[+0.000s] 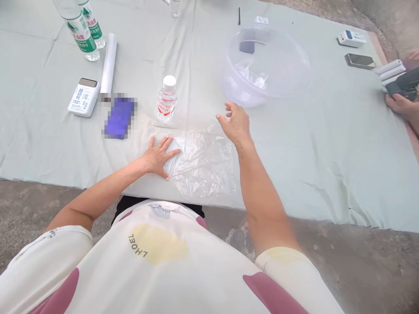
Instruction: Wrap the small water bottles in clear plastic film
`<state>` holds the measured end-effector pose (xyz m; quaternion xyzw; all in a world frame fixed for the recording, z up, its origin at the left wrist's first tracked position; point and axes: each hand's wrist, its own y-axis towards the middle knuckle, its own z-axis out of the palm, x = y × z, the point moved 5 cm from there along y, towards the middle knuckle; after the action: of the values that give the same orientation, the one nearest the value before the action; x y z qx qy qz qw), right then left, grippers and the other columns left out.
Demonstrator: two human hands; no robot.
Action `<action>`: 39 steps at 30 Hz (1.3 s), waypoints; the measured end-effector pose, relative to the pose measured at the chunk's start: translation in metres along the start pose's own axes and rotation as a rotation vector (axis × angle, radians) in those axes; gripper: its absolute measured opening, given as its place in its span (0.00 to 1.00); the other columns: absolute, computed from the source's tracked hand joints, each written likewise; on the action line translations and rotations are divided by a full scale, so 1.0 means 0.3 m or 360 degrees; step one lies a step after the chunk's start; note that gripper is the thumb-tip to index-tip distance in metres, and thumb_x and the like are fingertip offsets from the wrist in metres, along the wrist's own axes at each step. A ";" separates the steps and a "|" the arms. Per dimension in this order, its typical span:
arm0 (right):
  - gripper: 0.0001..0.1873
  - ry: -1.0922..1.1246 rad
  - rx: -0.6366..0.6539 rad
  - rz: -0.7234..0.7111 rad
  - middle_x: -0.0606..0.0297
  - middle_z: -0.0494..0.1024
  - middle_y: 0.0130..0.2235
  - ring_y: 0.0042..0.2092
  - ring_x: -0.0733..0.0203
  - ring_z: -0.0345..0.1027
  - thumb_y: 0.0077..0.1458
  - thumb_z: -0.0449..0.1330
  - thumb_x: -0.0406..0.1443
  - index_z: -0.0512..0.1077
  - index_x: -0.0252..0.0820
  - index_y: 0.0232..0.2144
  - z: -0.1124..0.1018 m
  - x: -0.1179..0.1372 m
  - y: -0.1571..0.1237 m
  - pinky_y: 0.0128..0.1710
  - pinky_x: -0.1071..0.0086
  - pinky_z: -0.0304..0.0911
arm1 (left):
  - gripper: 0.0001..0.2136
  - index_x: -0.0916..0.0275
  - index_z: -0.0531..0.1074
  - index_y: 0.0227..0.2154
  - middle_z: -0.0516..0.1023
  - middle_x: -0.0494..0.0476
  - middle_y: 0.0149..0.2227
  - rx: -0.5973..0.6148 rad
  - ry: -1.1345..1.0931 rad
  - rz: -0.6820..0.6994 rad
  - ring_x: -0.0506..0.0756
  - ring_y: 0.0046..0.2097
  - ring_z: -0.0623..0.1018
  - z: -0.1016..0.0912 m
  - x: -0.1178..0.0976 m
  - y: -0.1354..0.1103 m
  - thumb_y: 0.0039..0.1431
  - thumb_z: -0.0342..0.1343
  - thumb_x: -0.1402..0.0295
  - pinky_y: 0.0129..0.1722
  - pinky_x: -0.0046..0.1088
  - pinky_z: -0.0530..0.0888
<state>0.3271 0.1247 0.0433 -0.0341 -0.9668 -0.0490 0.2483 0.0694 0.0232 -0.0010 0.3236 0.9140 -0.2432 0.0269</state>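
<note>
A clear plastic bag [203,163] lies flat on the pale green cloth [310,144] in front of me. My left hand [159,157] rests flat on the bag's left end, fingers spread, pressing it down. My right hand [235,122] hovers open just past the bag's far right corner, fingers loosely apart and holding nothing. A small clear bottle [166,100] with a white cap and red label stands upright just beyond the bag. A large clear plastic bowl [266,65] with crumpled plastic inside sits farther back, beyond my right hand.
At the left are a white device [84,97], a white roll [108,63], a blurred purple item [119,117] and two water bottles [83,28]. At the right lie a phone [359,60], a white device [351,39] and another person's hand [401,104]. Bare ground borders the cloth.
</note>
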 end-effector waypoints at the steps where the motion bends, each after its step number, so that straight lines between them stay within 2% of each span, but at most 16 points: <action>1: 0.31 0.0080 0.0029 -0.0148 0.51 0.68 0.59 0.55 0.45 0.66 0.60 0.55 0.48 0.60 0.46 0.62 0.029 0.082 0.002 0.55 0.48 0.62 | 0.55 0.52 0.49 0.69 0.34 0.71 0.73 0.0004 -0.0001 0.0000 0.73 0.72 0.38 0.000 -0.001 0.000 0.39 0.67 0.44 0.63 0.66 0.36; 3: 0.35 0.0198 0.0118 -0.0365 0.53 0.68 0.59 0.57 0.44 0.65 0.58 0.58 0.51 0.57 0.48 0.64 0.104 0.244 0.006 0.54 0.49 0.63 | 0.55 0.52 0.48 0.69 0.34 0.70 0.73 0.0002 -0.0005 -0.0003 0.73 0.72 0.38 0.000 -0.002 0.001 0.39 0.68 0.45 0.62 0.66 0.36; 5: 0.40 0.0295 0.0222 -0.0485 0.53 0.68 0.59 0.57 0.44 0.64 0.55 0.61 0.52 0.54 0.47 0.64 0.191 0.381 0.018 0.54 0.50 0.63 | 0.56 0.51 0.48 0.69 0.33 0.69 0.73 -0.0001 -0.0015 -0.0006 0.74 0.72 0.37 0.003 0.000 0.003 0.38 0.68 0.45 0.62 0.67 0.36; 7: 0.39 0.0362 0.0298 -0.0498 0.55 0.70 0.56 0.56 0.45 0.65 0.55 0.60 0.52 0.55 0.45 0.63 0.271 0.468 0.039 0.53 0.52 0.64 | 0.56 0.50 0.47 0.70 0.33 0.68 0.73 0.0005 -0.0030 -0.0007 0.74 0.72 0.37 0.011 0.004 0.007 0.38 0.68 0.45 0.62 0.68 0.36; 9: 0.34 0.0382 0.0300 -0.0429 0.55 0.72 0.53 0.54 0.48 0.67 0.58 0.58 0.52 0.57 0.44 0.60 0.318 0.501 0.058 0.52 0.53 0.65 | 0.55 0.50 0.47 0.70 0.32 0.67 0.73 0.0011 -0.0046 -0.0001 0.74 0.72 0.36 0.020 0.009 0.011 0.39 0.67 0.45 0.62 0.68 0.36; 12: 0.28 0.0408 0.0238 -0.0300 0.56 0.74 0.49 0.49 0.51 0.70 0.61 0.53 0.53 0.60 0.44 0.57 0.293 0.478 0.035 0.49 0.56 0.66 | 0.55 0.50 0.47 0.70 0.31 0.67 0.73 0.0004 -0.0083 0.0025 0.74 0.72 0.36 0.029 0.015 0.015 0.39 0.66 0.45 0.62 0.68 0.34; 15: 0.27 0.0529 0.0294 -0.0212 0.58 0.77 0.46 0.46 0.52 0.73 0.62 0.50 0.55 0.63 0.46 0.54 0.178 0.413 -0.080 0.45 0.58 0.68 | 0.55 0.51 0.48 0.69 0.32 0.67 0.73 -0.0020 -0.0143 0.0063 0.75 0.72 0.36 0.032 0.019 0.013 0.38 0.67 0.46 0.61 0.68 0.31; 18: 0.24 0.0761 0.0533 -0.0108 0.59 0.79 0.44 0.44 0.51 0.75 0.59 0.55 0.53 0.66 0.47 0.51 0.067 0.346 -0.261 0.41 0.59 0.71 | 0.55 0.52 0.46 0.70 0.31 0.66 0.73 -0.0041 -0.0203 0.0086 0.75 0.72 0.35 0.034 0.021 0.011 0.39 0.66 0.46 0.61 0.68 0.29; 20: 0.23 0.0892 0.0744 0.0041 0.61 0.80 0.44 0.43 0.52 0.76 0.56 0.59 0.51 0.67 0.48 0.50 0.044 0.307 -0.382 0.41 0.59 0.72 | 0.55 0.52 0.46 0.70 0.30 0.66 0.73 -0.0035 -0.0206 0.0090 0.75 0.72 0.35 0.038 0.021 0.012 0.40 0.66 0.45 0.61 0.67 0.29; 22: 0.23 0.0862 0.0869 0.0196 0.62 0.81 0.42 0.42 0.52 0.77 0.53 0.62 0.51 0.68 0.49 0.48 0.061 0.274 -0.472 0.41 0.59 0.71 | 0.56 0.54 0.45 0.70 0.28 0.67 0.73 -0.0028 -0.0182 0.0085 0.74 0.72 0.35 0.042 0.022 0.014 0.41 0.65 0.45 0.61 0.66 0.29; 25: 0.25 0.0589 0.0884 0.0300 0.63 0.81 0.40 0.41 0.50 0.76 0.50 0.62 0.54 0.69 0.49 0.45 0.122 0.246 -0.529 0.40 0.58 0.70 | 0.58 0.61 0.41 0.71 0.29 0.70 0.73 -0.0021 -0.0144 0.0050 0.74 0.72 0.34 0.046 0.024 0.017 0.41 0.64 0.44 0.62 0.65 0.29; 29: 0.24 0.0382 0.0831 0.0286 0.61 0.79 0.43 0.45 0.49 0.74 0.51 0.60 0.57 0.69 0.49 0.41 0.179 0.257 -0.523 0.39 0.60 0.67 | 0.59 0.67 0.38 0.71 0.31 0.72 0.72 -0.0046 -0.0129 0.0040 0.73 0.72 0.35 0.047 0.025 0.013 0.42 0.63 0.45 0.63 0.63 0.28; 35: 0.20 0.0169 0.0747 0.0146 0.60 0.78 0.41 0.42 0.48 0.72 0.53 0.56 0.57 0.66 0.49 0.33 0.168 0.291 -0.521 0.40 0.57 0.64 | 0.58 0.68 0.39 0.70 0.34 0.73 0.72 -0.0109 -0.0198 0.0054 0.72 0.72 0.37 0.057 0.039 0.004 0.44 0.61 0.44 0.64 0.60 0.28; 39: 0.25 0.0201 0.0849 0.0252 0.59 0.79 0.44 0.45 0.48 0.72 0.54 0.54 0.59 0.67 0.50 0.42 0.191 0.286 -0.538 0.38 0.61 0.64 | 0.51 0.66 0.47 0.68 0.34 0.72 0.73 -0.0194 -0.0343 0.0121 0.69 0.73 0.38 0.029 0.063 -0.029 0.48 0.60 0.43 0.67 0.56 0.33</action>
<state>0.2101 -0.0255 0.0223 -0.0398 -0.9225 0.2247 0.3113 0.0482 0.0243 -0.0088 0.3278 0.9060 -0.2193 0.1537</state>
